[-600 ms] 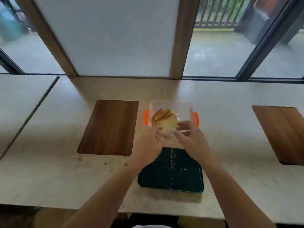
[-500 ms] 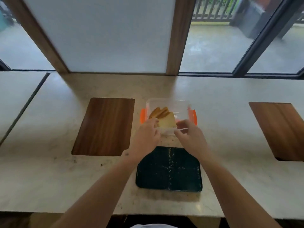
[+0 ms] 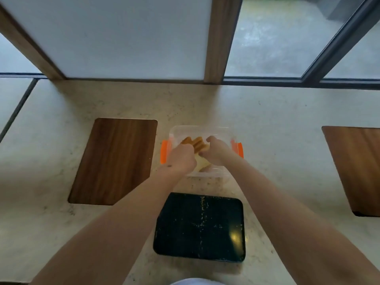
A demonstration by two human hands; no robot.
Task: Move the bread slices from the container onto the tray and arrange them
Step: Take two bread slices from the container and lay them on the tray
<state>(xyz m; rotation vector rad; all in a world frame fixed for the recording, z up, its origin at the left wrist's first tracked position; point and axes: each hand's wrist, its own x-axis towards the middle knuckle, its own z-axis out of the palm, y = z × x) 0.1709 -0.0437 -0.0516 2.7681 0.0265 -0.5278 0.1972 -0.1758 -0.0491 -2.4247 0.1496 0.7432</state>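
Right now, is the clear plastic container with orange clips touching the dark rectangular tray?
Apart. The head view shows a strip of bare pale countertop between the container's near edge and the tray's far edge.

Both forearms enter from the bottom edge of the view, bare from the frame edge to the wrist, with no sleeve, watch, bracelet or glove on either. The left hand (image 3: 181, 160) carries a small dark mark on the back of the wrist, just below the hand, and the right hand (image 3: 216, 150) shows no ring; one fingernail on it is visible as a darker oval, though it is too small to tell whether it is painted. At the very bottom centre, between the arms, a sliver of pale bluish-white clothing (image 3: 193, 281) shows, too little of it to name the garment.
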